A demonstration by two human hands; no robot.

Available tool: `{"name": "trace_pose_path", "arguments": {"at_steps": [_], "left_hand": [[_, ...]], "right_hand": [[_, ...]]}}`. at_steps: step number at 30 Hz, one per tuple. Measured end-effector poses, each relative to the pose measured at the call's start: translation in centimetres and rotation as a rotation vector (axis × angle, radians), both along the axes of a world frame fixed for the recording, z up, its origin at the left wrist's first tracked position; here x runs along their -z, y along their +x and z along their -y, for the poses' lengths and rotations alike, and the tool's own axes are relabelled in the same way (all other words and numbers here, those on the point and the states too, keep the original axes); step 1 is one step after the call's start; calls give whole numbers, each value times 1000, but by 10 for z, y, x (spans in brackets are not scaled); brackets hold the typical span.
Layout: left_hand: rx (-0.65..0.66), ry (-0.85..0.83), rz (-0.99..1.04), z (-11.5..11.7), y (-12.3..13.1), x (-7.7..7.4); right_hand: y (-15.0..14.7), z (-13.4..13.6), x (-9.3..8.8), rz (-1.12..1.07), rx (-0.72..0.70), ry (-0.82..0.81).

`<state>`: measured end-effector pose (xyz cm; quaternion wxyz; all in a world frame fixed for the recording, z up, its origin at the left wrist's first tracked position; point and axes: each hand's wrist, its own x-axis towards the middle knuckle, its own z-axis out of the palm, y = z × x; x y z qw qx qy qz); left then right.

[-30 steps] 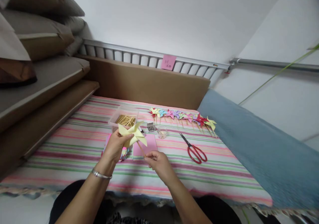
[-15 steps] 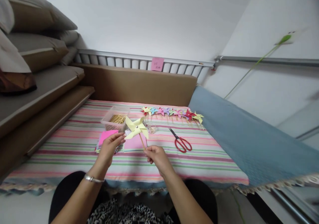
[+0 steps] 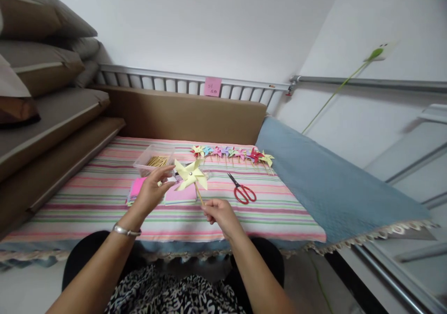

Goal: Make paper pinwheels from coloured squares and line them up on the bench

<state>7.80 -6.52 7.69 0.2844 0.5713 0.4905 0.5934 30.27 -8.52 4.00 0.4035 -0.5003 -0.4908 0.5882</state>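
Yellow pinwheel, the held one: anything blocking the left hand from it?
Nothing visible. The left hand is open right beside the yellow pinwheel, its fingertips by the blades; contact is unclear. The right hand grips the stick below, out of the way.

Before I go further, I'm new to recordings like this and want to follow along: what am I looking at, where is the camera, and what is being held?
There is no machine here, just a person's two bare hands. The view comes from one camera worn on the head, looking forward and down. The right hand holds a yellow paper pinwheel by its stick. The left hand, fingers parted, is close beside the blades; I can't tell if it touches them. On the striped cloth lie red-handled scissors, pink paper, a clear plastic box of thin sticks and, farther back, a row of colourful pinwheels.
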Motion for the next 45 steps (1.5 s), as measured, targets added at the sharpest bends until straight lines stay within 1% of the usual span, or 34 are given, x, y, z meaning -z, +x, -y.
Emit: {"name": "trace_pose_path", "arguments": {"at_steps": [3,7,10,15,19,22,25,27,29,32,34,35,37,40,42,45], "left_hand": [[133,-90,-22,4,-3,-15],[235,-115,-78,9,-5,-24],[245,-142,-121,11,-6,-25],[258,-187,-108,11,-10,-23],[318,-201,-162,11,-15,-23],[372,-230,-126,12,-15,-22],[394,-235,-75,13,-15,-20],[373,-234,-62,14,-16,-20],[319,-206,-30,15,-19,-19],[145,-129,73,17,-21,-14],[39,-116,100,19,-20,-4],[23,-123,80,20,-18,2],[38,-125,22,24,-12,17],[18,-32,-104,30,-2,37],[-54,52,-203,32,3,44],[-167,192,-352,33,9,46]], "right_hand": [[6,8,-4,22,-58,-4],[9,16,-8,40,-122,-42],[8,19,-10,47,-167,-62],[4,21,-13,17,-206,-72],[1,20,-15,8,-232,-81],[-1,21,-15,2,-248,-83],[-2,22,-15,-2,-259,-89],[-1,21,-13,-15,-245,-87],[1,19,-12,-39,-212,-83],[4,15,-10,-63,-156,-94],[3,11,-9,-70,-130,-95],[2,9,-8,-70,-119,-91],[-3,7,-6,-71,-100,-81],[-13,5,-4,-83,-75,-77],[-19,6,-4,-100,-65,-72],[-23,11,-7,-111,-64,-64]]}}
